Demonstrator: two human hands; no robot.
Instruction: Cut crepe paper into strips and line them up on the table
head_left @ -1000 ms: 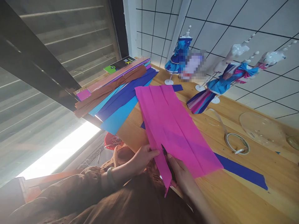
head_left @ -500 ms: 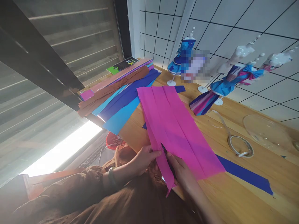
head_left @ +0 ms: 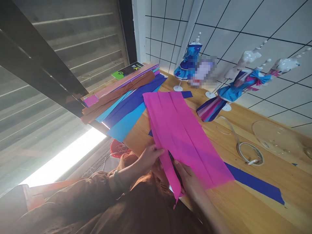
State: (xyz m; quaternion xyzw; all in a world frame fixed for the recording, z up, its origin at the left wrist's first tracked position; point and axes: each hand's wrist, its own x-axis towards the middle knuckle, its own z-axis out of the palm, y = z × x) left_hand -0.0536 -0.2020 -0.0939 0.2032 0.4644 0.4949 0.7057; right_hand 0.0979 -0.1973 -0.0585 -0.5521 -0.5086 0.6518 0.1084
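A large sheet of pink crepe paper lies over the wooden table, its near end hanging at the table edge. My left hand pinches its left edge between thumb and fingers. My right hand is closed round dark scissors, whose tips point away from me on the pink paper. A narrow pink strip runs along the left of the blades and hangs toward my lap. The scissor handles are mostly hidden by my right hand. Beneath the sheet, a dark blue paper strip sticks out to the right.
Folded papers in brown, blue and other colours are piled at the back left. Small dress forms in paper dresses stand along the tiled wall. On the right lie a tape roll and a clear plastic piece. A red basket sits below the table.
My left hand has moved slightly up and left along the paper's edge, drawing the strip a little away from the scissors. My right hand has barely moved. The view has shifted slightly.
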